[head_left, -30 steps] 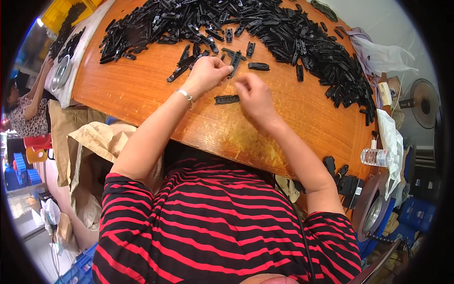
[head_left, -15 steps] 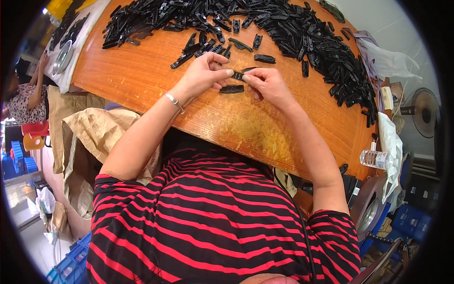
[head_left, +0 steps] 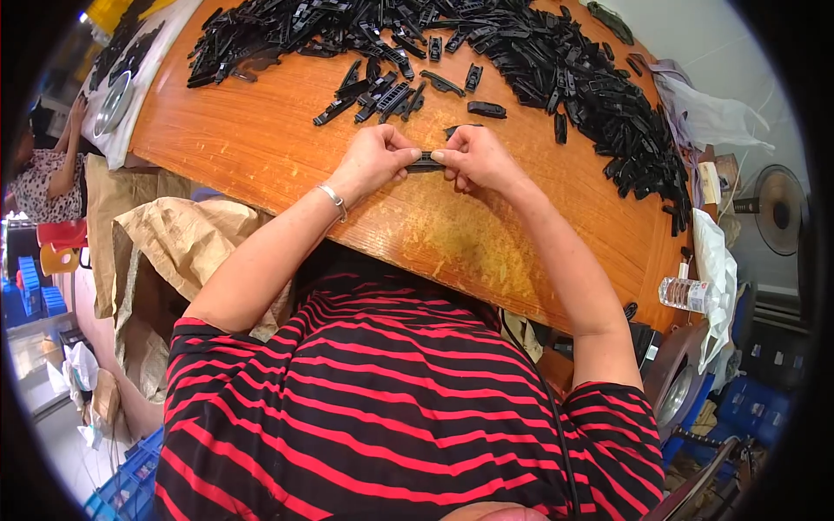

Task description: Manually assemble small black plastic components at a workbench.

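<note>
In the head view, the left hand [head_left: 380,161] and the right hand [head_left: 479,159] meet over the near part of a brown wooden table [head_left: 252,152], their thumb tips close together. Between them is a small black plastic piece [head_left: 425,162], lying crosswise. The left hand pinches its left end between thumb and fingers, and the right hand grips its right end the same way, so both are nearly closed around it. (Whether this is one piece or two pressed together, I cannot tell; the fingers cover much of it.) Nor can I tell whether it touches the tabletop. A silver bracelet [head_left: 334,202] circles the left wrist.

Just beyond the right hand, a dark scrap shows partly hidden. Farther off, a loose cluster [head_left: 375,95] of similar black pieces lies ahead of the left hand. A curved strip [head_left: 443,83] sits to the right of it, and a single dark bar [head_left: 486,109] lies flat beyond the right hand. A big heap [head_left: 578,95] of such pieces arcs along the far side and down the right.

Near the right edge, a clear bottle [head_left: 683,293] lies on its side against a white plastic bag [head_left: 718,286]. A brown paper sack [head_left: 187,247] stands left of the person's lap.
</note>
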